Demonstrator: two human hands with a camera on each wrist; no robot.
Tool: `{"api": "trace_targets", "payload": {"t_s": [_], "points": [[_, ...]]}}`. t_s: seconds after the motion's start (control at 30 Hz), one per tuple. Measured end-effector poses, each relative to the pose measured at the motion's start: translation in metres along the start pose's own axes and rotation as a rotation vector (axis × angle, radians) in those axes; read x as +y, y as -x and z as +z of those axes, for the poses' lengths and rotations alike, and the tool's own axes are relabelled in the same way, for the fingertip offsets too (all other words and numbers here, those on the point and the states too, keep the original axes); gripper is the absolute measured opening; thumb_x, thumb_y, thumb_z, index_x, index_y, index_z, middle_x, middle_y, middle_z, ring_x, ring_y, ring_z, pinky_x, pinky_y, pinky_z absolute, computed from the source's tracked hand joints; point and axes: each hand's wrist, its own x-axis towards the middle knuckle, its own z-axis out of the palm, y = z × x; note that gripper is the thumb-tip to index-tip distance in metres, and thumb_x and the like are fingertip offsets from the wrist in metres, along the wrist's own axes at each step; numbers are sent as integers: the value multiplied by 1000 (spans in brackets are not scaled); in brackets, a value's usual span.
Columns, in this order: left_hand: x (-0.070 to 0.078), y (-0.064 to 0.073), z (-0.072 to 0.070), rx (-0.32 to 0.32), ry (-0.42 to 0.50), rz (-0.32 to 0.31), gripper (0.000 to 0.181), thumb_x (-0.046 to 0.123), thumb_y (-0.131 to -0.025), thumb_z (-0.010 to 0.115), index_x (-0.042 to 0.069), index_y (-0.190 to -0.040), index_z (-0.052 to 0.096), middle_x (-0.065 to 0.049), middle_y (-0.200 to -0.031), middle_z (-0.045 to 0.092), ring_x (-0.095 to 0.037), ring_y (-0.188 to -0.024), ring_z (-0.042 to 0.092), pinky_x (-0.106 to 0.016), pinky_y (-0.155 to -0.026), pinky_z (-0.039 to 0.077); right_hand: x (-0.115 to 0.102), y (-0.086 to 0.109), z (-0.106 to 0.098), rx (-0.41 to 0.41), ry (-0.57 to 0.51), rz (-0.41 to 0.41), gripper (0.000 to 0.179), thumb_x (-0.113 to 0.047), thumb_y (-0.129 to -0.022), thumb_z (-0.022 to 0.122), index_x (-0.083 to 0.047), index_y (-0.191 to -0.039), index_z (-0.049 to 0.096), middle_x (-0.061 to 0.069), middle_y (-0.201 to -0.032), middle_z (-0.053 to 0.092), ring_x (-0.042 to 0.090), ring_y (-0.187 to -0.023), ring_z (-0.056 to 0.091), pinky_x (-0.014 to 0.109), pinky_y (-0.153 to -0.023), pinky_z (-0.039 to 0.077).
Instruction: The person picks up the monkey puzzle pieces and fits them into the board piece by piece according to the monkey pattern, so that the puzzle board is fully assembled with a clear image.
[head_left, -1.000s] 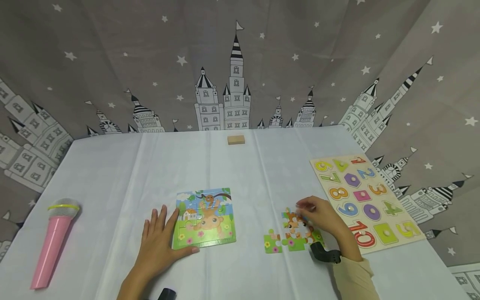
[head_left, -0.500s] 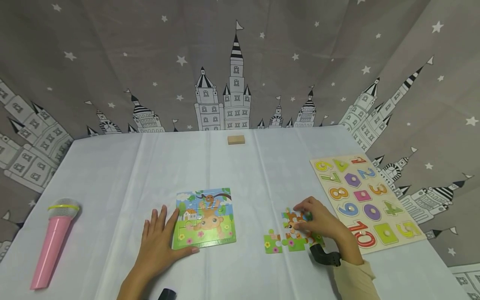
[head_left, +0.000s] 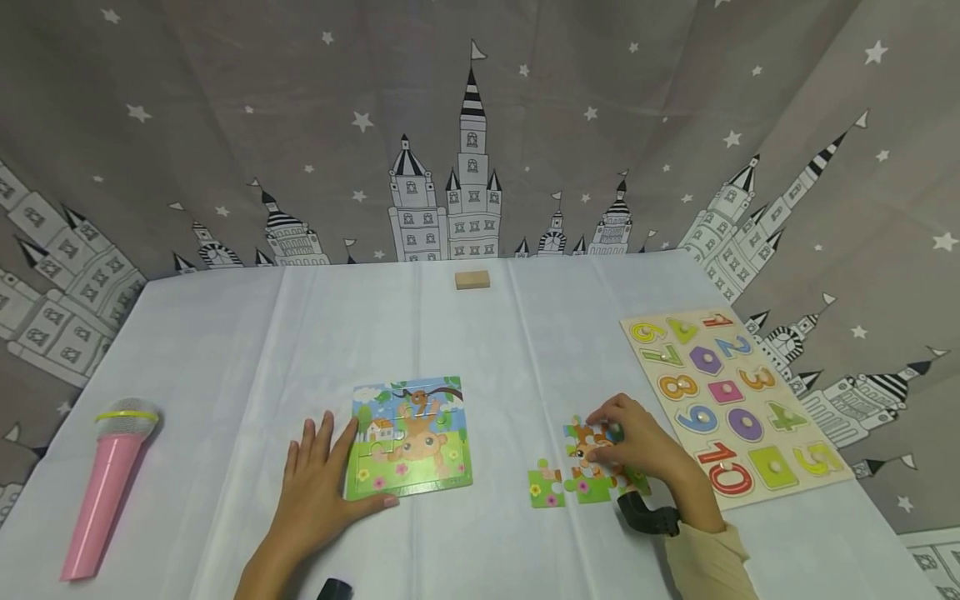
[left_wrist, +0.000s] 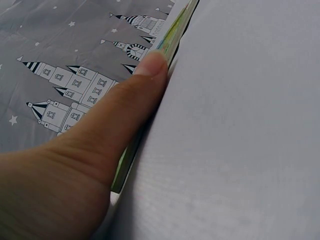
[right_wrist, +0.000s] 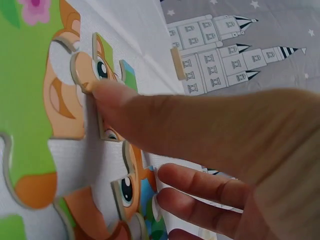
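Observation:
My left hand (head_left: 311,483) lies with straight, spread fingers along the left side of a square jigsaw puzzle (head_left: 408,437) showing a monkey picture. Its thumb (left_wrist: 132,95) touches the puzzle's front edge in the left wrist view. Farther right, my right hand (head_left: 637,437) holds a jigsaw piece (right_wrist: 102,70) with a cartoon eye, thumb at the piece's near knob and index finger at its far side. Neighbouring pieces lie close around it: a green piece with a mouth (right_wrist: 65,100), another eye piece (right_wrist: 125,192), and a corner piece with flowers (head_left: 546,492).
A wooden number board (head_left: 723,371) with knobbed shapes lies at the right, close beyond the right hand. At the far left is a pink toy microphone (head_left: 108,492). A small wooden block (head_left: 472,280) sits at the table's back edge, before a castle-print curtain (head_left: 585,108).
My right hand has shifted slightly left, and its thumb and index finger have come down onto the eye piece, spread across it. My left hand has stayed in place.

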Motion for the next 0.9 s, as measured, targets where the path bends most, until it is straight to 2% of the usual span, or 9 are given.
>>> {"api": "trace_targets", "payload": {"t_s": [0.37,0.9], "points": [[0,0,0,1,4,3,110,67,-60,67,10,-143,25,-27,-150,9,-43,-139,-4,-55,-112,-6,-3,0,1,8,8,28,30,-23,-71,77,-10,-95,65,5,-98,51,17,-87,46,35,-77,42],[0,1,1,19,-14,14,110,67,-60,68,10,-143,25,-26,-150,10,-42,-139,-2,-54,-112,-6,-3,0,1,-1,-22,72,34,-21,-69,77,-8,-93,57,4,-94,50,16,-82,45,30,-71,39]]}}
